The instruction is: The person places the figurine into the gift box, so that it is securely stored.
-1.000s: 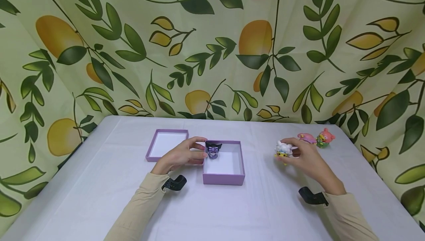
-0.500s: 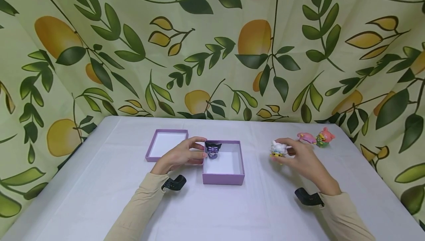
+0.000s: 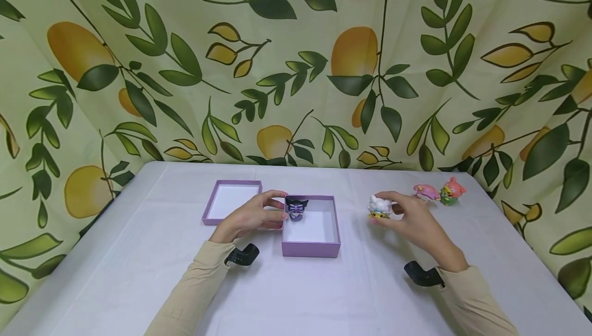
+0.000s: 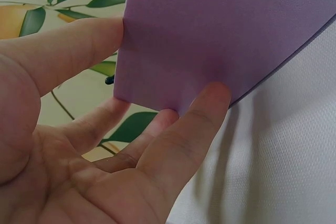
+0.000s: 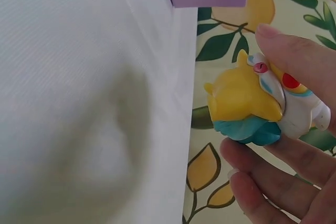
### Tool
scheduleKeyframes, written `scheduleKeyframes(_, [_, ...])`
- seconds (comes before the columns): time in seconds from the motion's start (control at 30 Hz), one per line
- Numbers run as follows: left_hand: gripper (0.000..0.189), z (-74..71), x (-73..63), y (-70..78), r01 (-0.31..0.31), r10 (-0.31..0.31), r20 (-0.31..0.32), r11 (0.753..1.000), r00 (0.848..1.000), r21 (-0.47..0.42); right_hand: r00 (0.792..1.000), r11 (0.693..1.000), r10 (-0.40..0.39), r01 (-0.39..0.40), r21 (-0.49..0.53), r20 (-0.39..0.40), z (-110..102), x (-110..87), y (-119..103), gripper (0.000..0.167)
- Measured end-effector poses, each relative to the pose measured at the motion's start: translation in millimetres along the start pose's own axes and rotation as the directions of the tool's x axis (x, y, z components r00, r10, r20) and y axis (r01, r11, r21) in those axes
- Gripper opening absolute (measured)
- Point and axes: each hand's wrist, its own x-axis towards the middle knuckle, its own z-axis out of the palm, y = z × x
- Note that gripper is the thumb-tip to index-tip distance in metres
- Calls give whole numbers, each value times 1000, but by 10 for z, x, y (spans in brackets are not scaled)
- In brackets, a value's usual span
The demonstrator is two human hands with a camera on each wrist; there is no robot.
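My left hand (image 3: 257,213) rests its fingertips against the left wall of a purple box (image 3: 311,250). In the left wrist view, its spread fingers (image 4: 205,106) touch the wall and its edges. Inside the box's back left corner is a black and purple toy figurine (image 3: 296,210). My right hand (image 3: 413,223) pinches a white and yellow toy figurine (image 3: 380,206) between thumb and fingers, to the right of the box. The right wrist view shows that figurine's yellow body (image 5: 239,95) and teal underside, with white at the side near my palm.
A shallow purple lid (image 3: 217,222) with a white inside lies on the white-covered table (image 3: 361,290), left of the box. At the back right are a pink figurine (image 3: 426,192) and a coral and green one (image 3: 450,192). A patterned curtain (image 3: 296,84) hangs behind the table.
My right hand has carried the white and yellow figurine leftward, closer to the box. The left hand, the box and the figurine inside have stayed in place.
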Motion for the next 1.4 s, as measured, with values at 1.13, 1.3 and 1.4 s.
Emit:
scheduleKeyframes(1.13, [60,-10,-5,3,-7,7,6,1000,1000,2,997,997,-69,69,31,16,103,310,-302,51])
scheduleKeyframes(1.3, [61,-8,-6,6,3,-3,0,1000,1000,13,997,997,-69,68,46,20,115,344,-339,52])
scheduleKeyframes(1.4, [61,-5,1,6,7,-7,-1,1000,1000,17,997,996,-69,67,52,23,118,363,-365,52])
